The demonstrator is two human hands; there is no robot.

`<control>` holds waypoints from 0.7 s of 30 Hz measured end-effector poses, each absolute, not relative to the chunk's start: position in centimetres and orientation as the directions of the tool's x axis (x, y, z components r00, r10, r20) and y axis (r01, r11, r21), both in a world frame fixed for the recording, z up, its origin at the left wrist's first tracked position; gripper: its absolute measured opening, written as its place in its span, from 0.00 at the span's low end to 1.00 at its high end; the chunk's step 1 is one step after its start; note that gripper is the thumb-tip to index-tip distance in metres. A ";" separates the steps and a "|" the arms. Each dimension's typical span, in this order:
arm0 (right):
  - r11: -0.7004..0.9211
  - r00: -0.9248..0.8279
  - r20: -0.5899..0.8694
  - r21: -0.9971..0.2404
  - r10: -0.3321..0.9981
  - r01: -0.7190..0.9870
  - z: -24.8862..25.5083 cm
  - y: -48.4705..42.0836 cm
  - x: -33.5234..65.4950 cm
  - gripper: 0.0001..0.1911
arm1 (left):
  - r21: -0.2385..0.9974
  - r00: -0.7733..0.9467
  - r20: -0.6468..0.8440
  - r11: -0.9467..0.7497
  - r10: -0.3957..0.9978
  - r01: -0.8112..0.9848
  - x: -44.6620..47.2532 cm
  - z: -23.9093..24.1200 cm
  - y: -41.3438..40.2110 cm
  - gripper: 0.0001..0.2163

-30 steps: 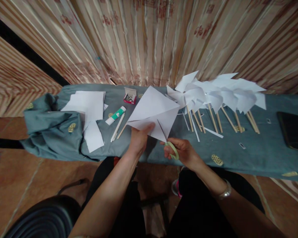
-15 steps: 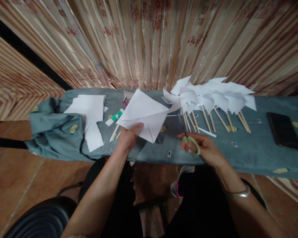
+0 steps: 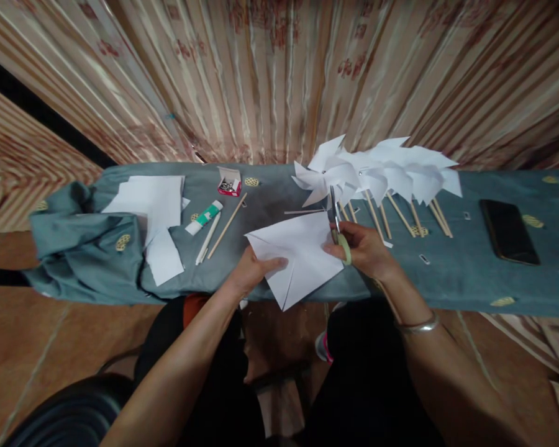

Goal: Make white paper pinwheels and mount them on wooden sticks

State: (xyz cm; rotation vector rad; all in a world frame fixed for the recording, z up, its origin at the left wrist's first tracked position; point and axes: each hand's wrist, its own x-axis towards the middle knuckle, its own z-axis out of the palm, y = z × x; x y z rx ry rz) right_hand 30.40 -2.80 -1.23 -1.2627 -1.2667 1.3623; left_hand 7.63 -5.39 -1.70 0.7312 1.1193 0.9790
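A white square sheet of paper [image 3: 302, 248] with crease or cut lines is pinched in my left hand [image 3: 256, 270], thumb on top at its left side. My right hand [image 3: 366, 248] holds scissors [image 3: 341, 242] with pale green handles, blades pointing away from me. Its fingers also meet the paper's right edge. Just beyond the scissors lie several white paper pinwheels [image 3: 377, 177] on wooden sticks, overlapping in a row.
On the grey-green cloth [image 3: 279, 186] lie paper sheets [image 3: 153, 202], a glue tube [image 3: 204, 217], a white pen-like stick [image 3: 208, 239], a wooden stick [image 3: 228, 225] and a small red box of metal pins [image 3: 230, 183]. A black phone [image 3: 509, 231] rests at the right. A curtain hangs behind.
The sheet has turned and come lower and to the right. My right hand has brought the scissors up to its right edge. The view has shifted slightly.
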 end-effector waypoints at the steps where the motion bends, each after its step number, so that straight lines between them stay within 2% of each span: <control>1: -0.127 -0.091 -0.127 -0.992 0.988 0.010 -1.4 -2.7 30.1 0.23 | 0.848 0.144 -0.391 0.417 0.909 -0.327 7.6 -1.4 -5.4 0.22; 4: -0.144 0.065 -0.151 -0.985 0.986 -0.095 -1.8 -2.5 29.1 0.22 | 0.735 0.208 -0.369 0.422 0.906 -0.531 7.6 -0.6 -5.3 0.23; 7: -0.132 0.189 -0.169 -0.972 0.967 -0.195 -2.1 -2.4 27.8 0.22 | 0.670 0.250 -0.296 0.387 0.922 -0.634 8.1 -0.4 -5.5 0.24; 10: -0.119 0.204 -0.170 -0.964 0.964 -0.240 -2.3 -2.6 26.7 0.22 | 0.716 0.247 -0.227 0.333 0.942 -0.614 9.2 -0.9 -5.8 0.27; 13: -0.113 0.177 -0.151 -0.972 0.973 -0.207 -2.4 -2.8 25.7 0.23 | 0.789 0.147 -0.224 0.268 0.963 -0.553 10.5 -1.6 -6.0 0.30; 18: -0.112 0.122 -0.132 -0.982 0.984 -0.155 -2.2 -2.8 24.5 0.24 | 0.845 -0.060 -0.263 0.200 0.963 -0.496 11.2 -2.2 -5.7 0.20; 21: -0.124 0.079 -0.134 -0.985 0.988 -0.121 -1.7 -3.1 24.5 0.23 | 0.877 -0.163 -0.239 0.141 0.957 -0.459 10.4 -2.4 -4.8 0.19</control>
